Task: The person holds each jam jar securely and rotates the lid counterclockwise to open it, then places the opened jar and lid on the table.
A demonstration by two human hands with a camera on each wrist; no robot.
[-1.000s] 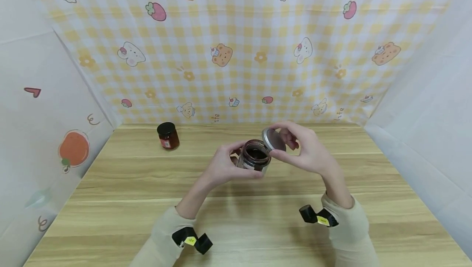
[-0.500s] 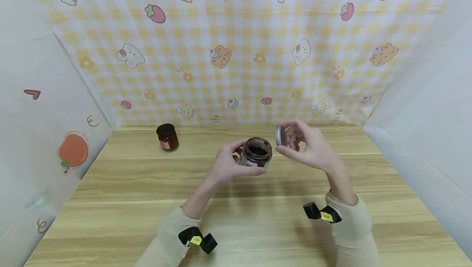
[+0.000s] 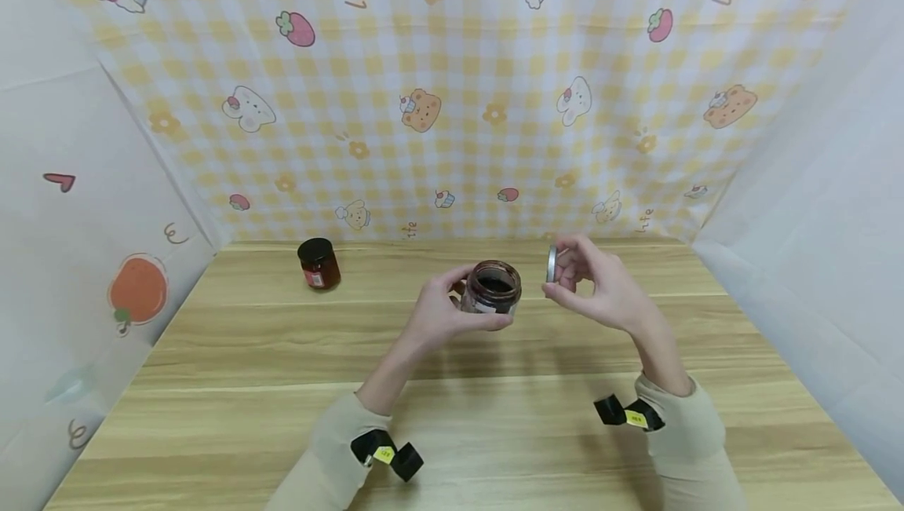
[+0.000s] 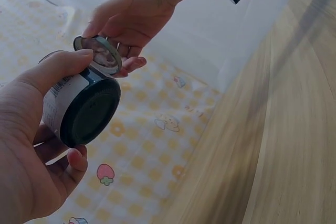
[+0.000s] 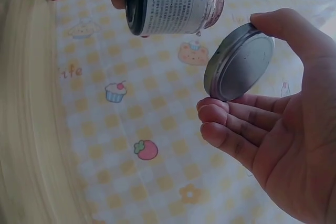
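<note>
My left hand grips an uncapped glass jar round its side, above the table, with the mouth tilted toward the head camera. Dark residue coats the inside of the jar. A white printed label shows on its side in the right wrist view. To the right of the jar, my right hand pinches a silver metal lid by its rim between thumb and fingertips. The lid stands on edge, apart from the jar mouth; its outer face shows in the right wrist view.
A second, smaller jar with a black lid and red contents stands at the back left of the wooden table. A yellow checked cloth hangs behind the table, and white sheets hang at both sides.
My right hand has moved right with the lid, away from the jar, and the lid has turned from slanted to upright on edge. My left hand with the jar has shifted slightly right.
</note>
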